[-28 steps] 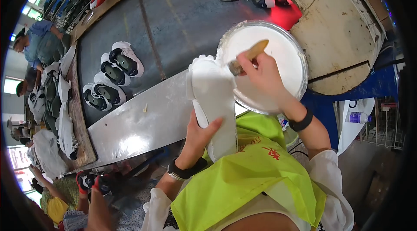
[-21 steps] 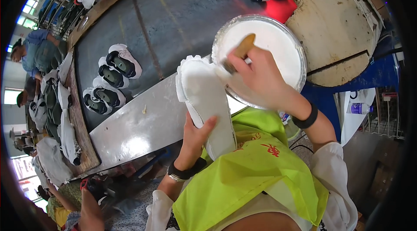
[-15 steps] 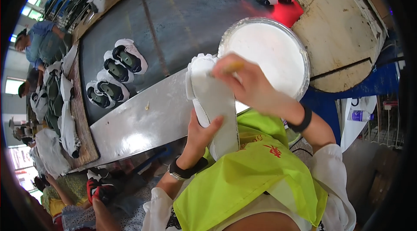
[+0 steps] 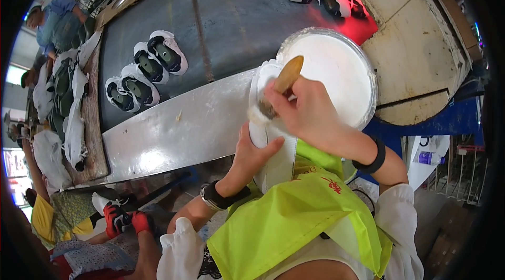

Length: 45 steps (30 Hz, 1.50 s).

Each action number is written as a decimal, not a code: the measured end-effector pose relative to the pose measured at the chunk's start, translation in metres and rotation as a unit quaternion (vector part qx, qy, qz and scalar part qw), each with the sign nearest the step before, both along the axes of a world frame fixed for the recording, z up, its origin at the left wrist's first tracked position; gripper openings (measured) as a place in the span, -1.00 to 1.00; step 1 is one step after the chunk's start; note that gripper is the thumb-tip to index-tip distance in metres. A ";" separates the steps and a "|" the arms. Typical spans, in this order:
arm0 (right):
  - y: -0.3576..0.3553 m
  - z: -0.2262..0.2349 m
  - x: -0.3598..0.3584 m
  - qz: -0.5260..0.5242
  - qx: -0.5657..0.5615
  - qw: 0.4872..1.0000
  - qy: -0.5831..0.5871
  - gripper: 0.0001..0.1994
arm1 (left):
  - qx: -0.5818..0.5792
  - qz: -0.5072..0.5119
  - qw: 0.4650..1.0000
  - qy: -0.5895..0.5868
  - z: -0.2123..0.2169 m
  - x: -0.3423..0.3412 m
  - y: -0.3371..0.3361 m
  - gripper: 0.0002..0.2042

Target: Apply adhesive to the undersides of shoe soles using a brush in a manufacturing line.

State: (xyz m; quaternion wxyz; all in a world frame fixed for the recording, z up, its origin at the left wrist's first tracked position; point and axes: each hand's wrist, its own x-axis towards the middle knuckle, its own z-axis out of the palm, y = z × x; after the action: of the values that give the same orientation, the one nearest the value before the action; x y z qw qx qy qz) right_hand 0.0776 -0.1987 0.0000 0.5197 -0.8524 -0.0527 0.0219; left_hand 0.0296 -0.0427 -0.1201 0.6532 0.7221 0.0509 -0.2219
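Shoe piece (image 4: 276,133): near side, just left of the round pot (image 4: 375,90)
Left hand (image 4: 251,158): partly curled, gripping its side
Right hand (image 4: 307,109): closed around brush (image 4: 289,75), bristles at the piece's left edge

Before us a long dark worktop (image 4: 226,22) runs off toward the top, edged on our side by a shiny metal strip (image 4: 210,117) that catches a white glare and on the left by a worn wooden border (image 4: 93,127), while red light (image 4: 363,30) pools at its far right. To our right we see a stained, cream-coloured board (image 4: 415,64) with a rounded end, a blue panel (image 4: 436,119) beneath, a wire rack (image 4: 455,180) and grey floor (image 4: 415,209). At far left, bright windows (image 4: 14,75) break a pale wall (image 4: 22,48).
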 end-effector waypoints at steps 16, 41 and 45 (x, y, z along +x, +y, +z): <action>-0.007 0.010 0.010 0.125 -0.073 0.989 0.024 -0.80 | 0.018 -0.004 1.000 -0.024 0.001 -0.005 0.002 -0.11; -0.029 -0.021 0.029 -0.048 0.061 0.997 -0.018 -0.74 | -0.110 0.012 0.991 0.076 0.021 -0.002 0.019 -0.36; -0.052 -0.049 0.007 -0.056 -0.018 0.998 0.001 -0.73 | -0.193 0.057 0.975 0.093 0.021 0.005 0.027 -0.41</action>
State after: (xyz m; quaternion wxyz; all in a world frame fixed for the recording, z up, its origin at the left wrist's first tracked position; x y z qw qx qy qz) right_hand 0.0850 -0.2506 -0.0489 0.5049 -0.8631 -0.0043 -0.0054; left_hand 0.0350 -0.0159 -0.0992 0.7840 0.5547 0.1090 -0.2565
